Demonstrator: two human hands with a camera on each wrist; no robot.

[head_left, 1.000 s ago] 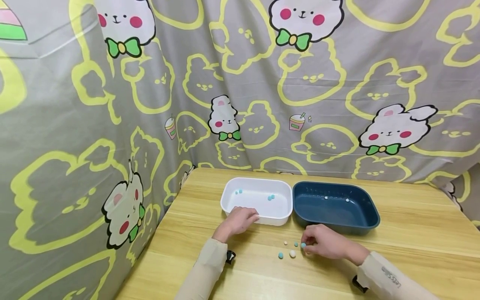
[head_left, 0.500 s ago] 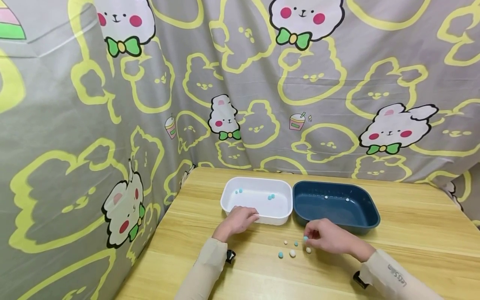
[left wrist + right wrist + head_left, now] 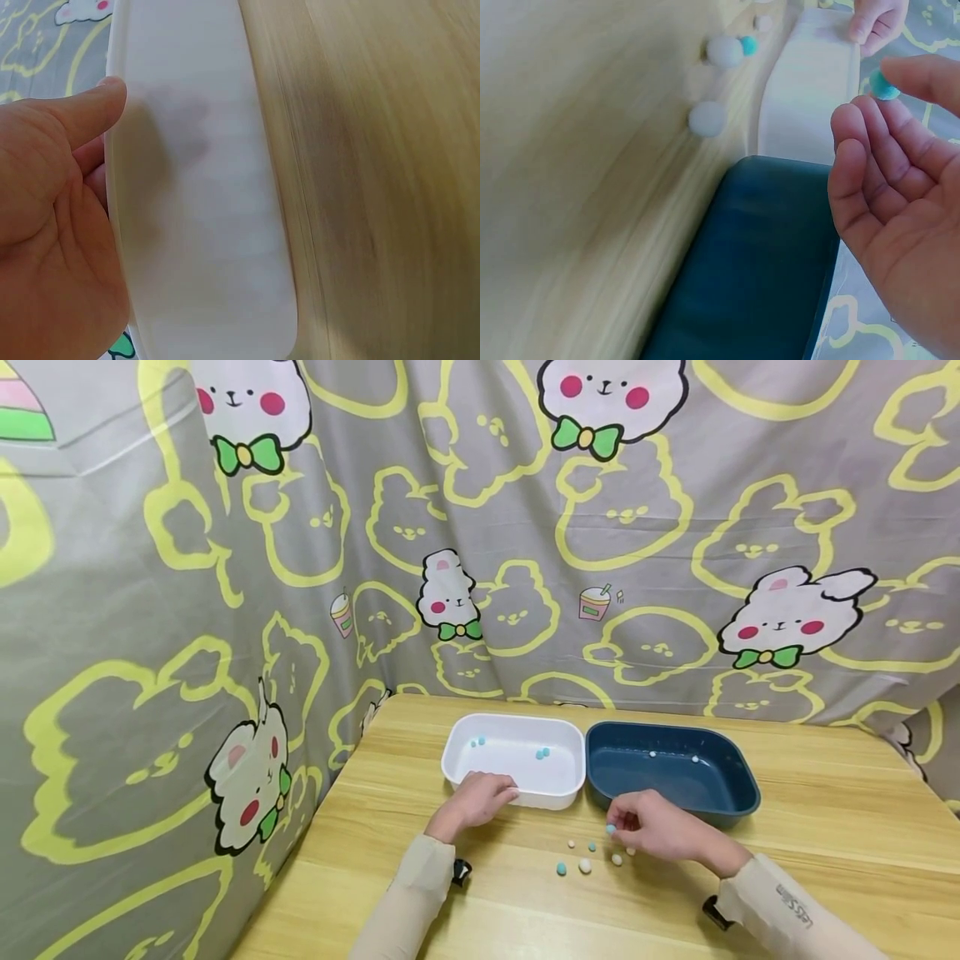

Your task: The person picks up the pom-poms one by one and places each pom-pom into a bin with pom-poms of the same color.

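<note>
Right hand has a small, round, matte turquoise ball pinched at the fingertips, held just on the near side of the dark blue rectangular plastic tub. Left hand is gripping the wall of a white rectangular plastic tub, right beside the blue tub's left end. White balls and more turquoise ones sit loose off its front left corner.

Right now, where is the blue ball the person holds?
In the head view, the blue ball is pinched by the right hand, just in front of the near left corner of the dark blue tray.
</note>
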